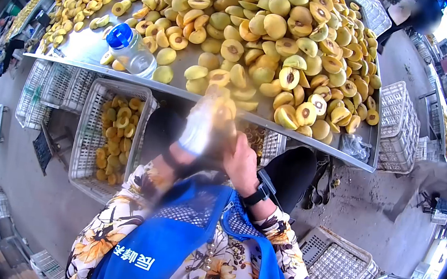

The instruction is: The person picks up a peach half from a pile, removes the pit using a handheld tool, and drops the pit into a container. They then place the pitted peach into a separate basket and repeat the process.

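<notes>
My left hand (198, 128), in a white glove, is smeared by motion just at the table's front edge. Yellow blur at its fingertips looks like fruit, but I cannot make out whether it is gripped. Close beside it, my bare right hand (241, 165) has its fingers curled closed, and what they hold is hidden. Beyond both hands, a large heap of halved yellow peaches (231, 50), some showing brown stones or hollows, covers much of the metal table (176, 90). Below the hands, a crate (274, 146) with small brown pieces is partly hidden between my knees.
A blue-capped clear bottle (136, 57) lies on the table at left. A white crate of peach halves (85, 139) stands on the floor at left, an upturned-looking crate (338, 271) at lower right, and stacked crates (398, 125) at right. Clear plastic (355, 147) lies near the table's right corner.
</notes>
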`<state>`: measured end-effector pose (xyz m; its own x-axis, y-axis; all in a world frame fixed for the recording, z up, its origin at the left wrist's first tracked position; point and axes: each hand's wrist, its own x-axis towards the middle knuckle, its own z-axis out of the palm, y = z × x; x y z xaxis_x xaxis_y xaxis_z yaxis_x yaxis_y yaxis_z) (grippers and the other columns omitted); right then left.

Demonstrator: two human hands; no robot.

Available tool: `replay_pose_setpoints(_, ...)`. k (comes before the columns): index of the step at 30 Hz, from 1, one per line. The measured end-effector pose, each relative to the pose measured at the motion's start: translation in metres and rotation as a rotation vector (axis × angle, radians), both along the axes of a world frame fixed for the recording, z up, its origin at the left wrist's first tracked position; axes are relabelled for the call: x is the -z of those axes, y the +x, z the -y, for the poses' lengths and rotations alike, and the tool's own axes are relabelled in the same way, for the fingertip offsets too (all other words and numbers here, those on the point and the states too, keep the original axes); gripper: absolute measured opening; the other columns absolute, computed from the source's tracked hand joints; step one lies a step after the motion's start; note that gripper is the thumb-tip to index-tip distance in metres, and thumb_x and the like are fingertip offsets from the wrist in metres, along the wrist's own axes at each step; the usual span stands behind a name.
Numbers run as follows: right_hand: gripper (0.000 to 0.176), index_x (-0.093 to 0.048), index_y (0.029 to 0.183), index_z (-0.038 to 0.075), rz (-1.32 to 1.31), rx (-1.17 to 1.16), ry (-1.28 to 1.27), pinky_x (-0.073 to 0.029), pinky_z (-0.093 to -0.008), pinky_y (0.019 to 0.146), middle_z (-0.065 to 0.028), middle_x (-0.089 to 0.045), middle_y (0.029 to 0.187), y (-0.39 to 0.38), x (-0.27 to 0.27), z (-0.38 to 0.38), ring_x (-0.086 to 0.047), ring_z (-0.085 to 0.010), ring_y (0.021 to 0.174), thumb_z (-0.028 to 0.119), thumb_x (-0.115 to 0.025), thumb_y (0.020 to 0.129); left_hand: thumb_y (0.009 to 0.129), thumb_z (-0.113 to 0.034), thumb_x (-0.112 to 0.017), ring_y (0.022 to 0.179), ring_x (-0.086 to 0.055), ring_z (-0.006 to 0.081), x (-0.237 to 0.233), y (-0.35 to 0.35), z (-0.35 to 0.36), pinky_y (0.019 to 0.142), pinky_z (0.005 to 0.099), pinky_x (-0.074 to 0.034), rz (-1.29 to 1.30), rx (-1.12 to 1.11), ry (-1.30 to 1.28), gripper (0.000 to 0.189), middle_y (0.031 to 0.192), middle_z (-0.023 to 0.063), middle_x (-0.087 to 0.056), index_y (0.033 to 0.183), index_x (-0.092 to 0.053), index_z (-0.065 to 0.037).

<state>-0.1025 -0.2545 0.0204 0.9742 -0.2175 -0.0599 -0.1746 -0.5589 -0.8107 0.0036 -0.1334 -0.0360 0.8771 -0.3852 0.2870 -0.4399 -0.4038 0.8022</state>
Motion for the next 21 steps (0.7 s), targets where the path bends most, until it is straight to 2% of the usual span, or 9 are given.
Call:
replay_pose_setpoints(3, 0.029, -0.045, 0.105, 0.000, 0.034, -0.024, -0.072, -0.046, -0.0482, 0.063, -0.0247, -0.061, 0.079, 0.000, 0.006, 0.002, -0.058, -0.0435, 0.074, 0.011, -0.056, 0.081, 0.093, -0.015, -0.044, 0.097, -0.059, 0.0234, -0.051, -0.015, 0.009, 0.082, 0.0310, -0.050, 0.218, -0.037, 0.197, 0.042, 0.108, 0.0143, -0.059, 0.132, -0.039, -0.002)
replay_pose_setpoints(5, 0.027, -0.044, 0.103, 0.000, 0.049, -0.037, -0.091, -0.046, -0.0488, 0.062, -0.0247, -0.060, 0.075, 0.000, 0.008, 0.003, -0.058, -0.0437, 0.072, 0.011, -0.055, 0.081, 0.091, -0.016, -0.047, 0.096, -0.060, 0.0267, -0.041, -0.013, 0.010, 0.081, 0.0330, -0.050, 0.257, -0.074, 0.218, 0.043, 0.105, 0.0157, -0.060, 0.131, -0.040, -0.002)
replay_pose_setpoints(8, 0.024, -0.042, 0.099, -0.003, 0.007, -0.060, -0.098, -0.045, -0.0498, 0.060, -0.0258, -0.059, 0.071, -0.001, 0.007, 0.003, -0.057, -0.0445, 0.070, 0.008, -0.053, 0.080, 0.082, -0.014, -0.052, 0.094, -0.058, 0.0341, -0.037, -0.014, 0.015, 0.078, 0.0405, -0.048, 0.248, -0.103, 0.093, 0.031, 0.111, 0.0176, -0.057, 0.113, -0.053, -0.007)
replay_pose_setpoints(11, 0.022, -0.040, 0.095, -0.004, -0.044, -0.083, -0.102, -0.045, -0.0514, 0.060, -0.0275, -0.057, 0.068, -0.003, 0.007, -0.001, -0.057, -0.0456, 0.067, 0.006, -0.051, 0.079, 0.081, -0.011, -0.053, 0.087, -0.060, 0.0323, -0.023, -0.009, 0.017, 0.073, 0.0370, -0.050, 0.317, -0.203, 0.170, 0.029, 0.105, 0.0170, -0.060, 0.109, -0.055, -0.007)
replay_pose_setpoints(13, 0.022, -0.040, 0.094, -0.006, -0.034, -0.101, -0.093, -0.045, -0.0522, 0.061, -0.0283, -0.056, 0.066, -0.003, 0.005, -0.004, -0.056, -0.0461, 0.066, 0.005, -0.051, 0.077, 0.080, -0.010, -0.056, 0.084, -0.061, 0.0306, -0.038, -0.006, 0.015, 0.070, 0.0359, -0.050, -0.136, -0.139, 0.118, 0.031, 0.101, 0.0155, -0.061, 0.111, -0.055, -0.005)
replay_pose_setpoints(15, 0.024, -0.040, 0.095, -0.006, -0.073, -0.126, -0.109, -0.045, -0.0524, 0.061, -0.0287, -0.056, 0.066, -0.004, 0.003, -0.004, -0.056, -0.0472, 0.066, 0.004, -0.051, 0.077, 0.080, -0.011, -0.058, 0.082, -0.062, 0.0288, -0.036, 0.000, 0.011, 0.068, 0.0356, -0.050, -0.360, -0.035, -0.012, 0.032, 0.099, 0.0147, -0.062, 0.111, -0.056, -0.004)
replay_pose_setpoints(16, 0.024, -0.040, 0.096, -0.006, -0.092, -0.139, -0.116, -0.045, -0.0525, 0.061, -0.0288, -0.056, 0.066, -0.003, 0.003, -0.004, -0.055, -0.0477, 0.065, 0.004, -0.051, 0.077, 0.080, -0.013, -0.060, 0.081, -0.061, 0.0278, -0.039, 0.005, 0.008, 0.067, 0.0358, -0.050, -0.358, 0.037, -0.114, 0.031, 0.098, 0.0147, -0.062, 0.109, -0.057, -0.003)
replay_pose_setpoints(18, 0.025, -0.041, 0.096, -0.007, -0.068, -0.147, -0.096, -0.046, -0.0510, 0.059, -0.0282, -0.056, 0.065, -0.003, 0.013, 0.000, -0.057, -0.0450, 0.063, 0.005, -0.052, 0.077, 0.084, -0.019, -0.059, 0.080, -0.061, 0.0256, -0.064, 0.011, 0.013, 0.067, 0.0355, -0.048, -0.909, -0.062, -0.245, 0.027, 0.094, 0.0157, -0.062, 0.104, -0.058, -0.001)
replay_pose_setpoints(21, 0.020, -0.043, 0.091, -0.005, -0.011, -0.101, 0.086, -0.045, -0.0479, 0.054, -0.0255, -0.056, 0.064, -0.003, 0.020, -0.001, -0.057, -0.0429, 0.061, 0.008, -0.054, 0.079, 0.083, -0.018, -0.057, 0.081, -0.059, 0.0275, -0.029, 0.025, 0.000, 0.071, 0.0370, -0.047, 0.242, 0.270, -0.027, 0.022, 0.095, 0.0174, -0.061, 0.098, -0.060, -0.002)
